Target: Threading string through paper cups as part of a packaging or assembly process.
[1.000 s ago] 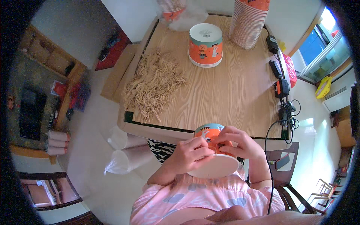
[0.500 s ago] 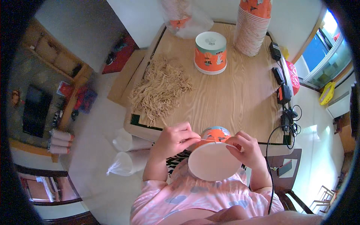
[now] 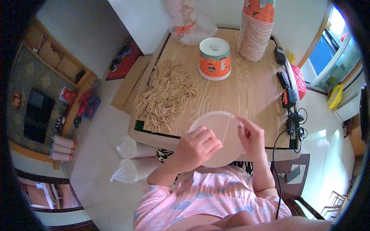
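Observation:
A paper tub [image 3: 212,123] is held up at the table's near edge, its round white mouth turned toward me. My right hand [image 3: 253,139] grips its right rim, the fingers along the edge. A thin pale string [image 3: 227,129] runs from the rim near those fingertips down across the opening. Its lower end is pinched in my left hand [image 3: 200,148], which is in front of the tub's left side. Beyond, left of centre on the table, lies a heap of beige strings [image 3: 165,94]. An orange and green tub [image 3: 214,63] stands upside down farther back.
Tall stacks of nested tubs, one at right [image 3: 256,32] and another in clear plastic [image 3: 180,15], stand at the table's back. Black power adapters [image 3: 288,98] and cables line the right edge. Bagged tubs [image 3: 131,171] lie on the floor at left.
The tub has been raised away from my body and tipped so that its mouth faces up more. My left hand has drawn the string downward across the opening; my right hand stays on the rim.

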`<action>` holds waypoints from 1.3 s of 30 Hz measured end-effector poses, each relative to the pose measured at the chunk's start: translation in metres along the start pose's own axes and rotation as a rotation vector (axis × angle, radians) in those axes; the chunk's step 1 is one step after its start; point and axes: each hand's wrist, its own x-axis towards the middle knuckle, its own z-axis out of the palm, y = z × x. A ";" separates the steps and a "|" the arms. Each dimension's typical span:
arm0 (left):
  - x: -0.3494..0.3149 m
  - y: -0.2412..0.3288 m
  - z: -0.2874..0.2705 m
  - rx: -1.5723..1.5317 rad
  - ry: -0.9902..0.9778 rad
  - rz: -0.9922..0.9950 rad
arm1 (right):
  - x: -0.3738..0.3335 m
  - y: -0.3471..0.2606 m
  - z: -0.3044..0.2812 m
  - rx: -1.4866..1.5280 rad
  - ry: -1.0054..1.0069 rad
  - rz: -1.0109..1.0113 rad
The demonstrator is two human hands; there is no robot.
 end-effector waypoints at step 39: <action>-0.018 0.009 0.069 -0.471 0.096 -0.289 | -0.018 -0.004 0.005 0.458 -0.302 0.153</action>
